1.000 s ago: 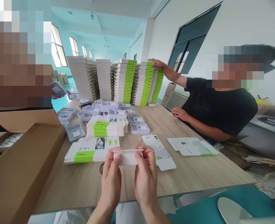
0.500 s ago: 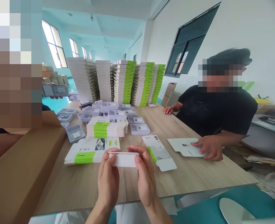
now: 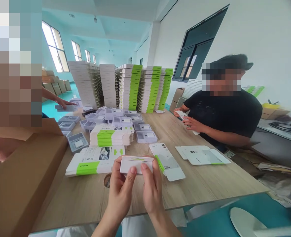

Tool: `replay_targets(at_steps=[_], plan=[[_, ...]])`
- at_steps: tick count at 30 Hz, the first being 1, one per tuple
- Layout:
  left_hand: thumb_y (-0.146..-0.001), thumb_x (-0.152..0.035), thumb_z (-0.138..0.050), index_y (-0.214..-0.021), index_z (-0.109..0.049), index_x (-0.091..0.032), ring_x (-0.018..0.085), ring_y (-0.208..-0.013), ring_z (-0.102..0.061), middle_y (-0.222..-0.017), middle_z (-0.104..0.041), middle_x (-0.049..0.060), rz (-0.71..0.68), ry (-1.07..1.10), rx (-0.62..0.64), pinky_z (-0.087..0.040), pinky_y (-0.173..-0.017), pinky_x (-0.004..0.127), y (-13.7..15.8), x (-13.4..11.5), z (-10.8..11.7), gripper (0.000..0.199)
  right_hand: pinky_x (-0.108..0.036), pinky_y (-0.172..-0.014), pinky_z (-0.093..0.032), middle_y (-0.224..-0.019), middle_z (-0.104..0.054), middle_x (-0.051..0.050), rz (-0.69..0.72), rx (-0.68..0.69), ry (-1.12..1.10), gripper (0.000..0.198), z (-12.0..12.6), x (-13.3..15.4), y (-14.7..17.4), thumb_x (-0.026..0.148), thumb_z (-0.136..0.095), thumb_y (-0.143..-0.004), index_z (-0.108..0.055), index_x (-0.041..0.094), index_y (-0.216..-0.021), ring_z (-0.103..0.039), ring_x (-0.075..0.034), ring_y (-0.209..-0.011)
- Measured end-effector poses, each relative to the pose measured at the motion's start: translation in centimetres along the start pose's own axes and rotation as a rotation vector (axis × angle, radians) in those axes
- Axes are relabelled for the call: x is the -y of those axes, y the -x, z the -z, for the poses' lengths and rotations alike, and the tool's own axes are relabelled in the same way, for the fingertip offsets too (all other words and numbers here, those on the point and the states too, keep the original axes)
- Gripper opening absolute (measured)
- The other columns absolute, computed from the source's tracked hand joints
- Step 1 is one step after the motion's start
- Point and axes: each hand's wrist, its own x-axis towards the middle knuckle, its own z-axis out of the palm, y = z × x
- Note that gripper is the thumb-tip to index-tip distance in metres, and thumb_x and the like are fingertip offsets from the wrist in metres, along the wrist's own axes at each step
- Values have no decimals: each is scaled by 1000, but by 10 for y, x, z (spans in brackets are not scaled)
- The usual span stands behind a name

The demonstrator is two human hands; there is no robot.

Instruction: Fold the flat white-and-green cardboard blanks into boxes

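Left hand [image 3: 122, 191] and right hand [image 3: 151, 189] both got a grip on this white box [image 3: 137, 162], lower middle of frame.

A row of tall, bright windows [image 3: 55, 46] lets daylight in along the left side of a long room, under a pale, teal-tinted ceiling [image 3: 128, 13] crossed by beams. On the right, a plain white wall [image 3: 271, 36] carries a large dark-framed window [image 3: 197, 52], drawn slanting by the wide lens. A light wood-grain worktop [image 3: 204, 184] stands on a smooth teal floor [image 3: 217, 212], with brown cardboard cartons [image 3: 53, 84] piled far left and a greyish side table [image 3: 271, 126] at the right edge.
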Motion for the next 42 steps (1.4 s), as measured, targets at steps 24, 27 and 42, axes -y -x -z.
replay_targets(at_steps=[24, 27, 42], plan=[[-91, -67, -58, -92, -61, -24, 22, -72, -64, -79, -71, 3, 66, -458, -121, -49, -66, 32, -5, 6, 33, 44, -34, -67, -56, -80, -77, -11, -46, 143, 241, 61, 9, -41, 6, 75, -47, -95, -76, 21, -94, -72, -26, -71], [-87, -70, -63, -93, -61, -22, 20, -65, -60, -70, -66, 0, 173, -469, -85, -48, -60, 30, -3, 16, 36, 48, -33, -79, -60, -99, -80, -11, -54, 177, 188, 46, 16, -37, 9, 63, -54, -97, -76, 23, -106, -75, -26, -90], [-92, -32, -56, -132, -67, -24, 43, -151, -37, -148, -63, 16, -260, -1344, -4, -25, -118, 69, -47, 26, 137, 42, -80, -116, -8, -151, -60, -11, 291, 46, 965, 55, 58, -78, -7, 67, -48, -97, -70, 32, -134, -31, -47, -151]])
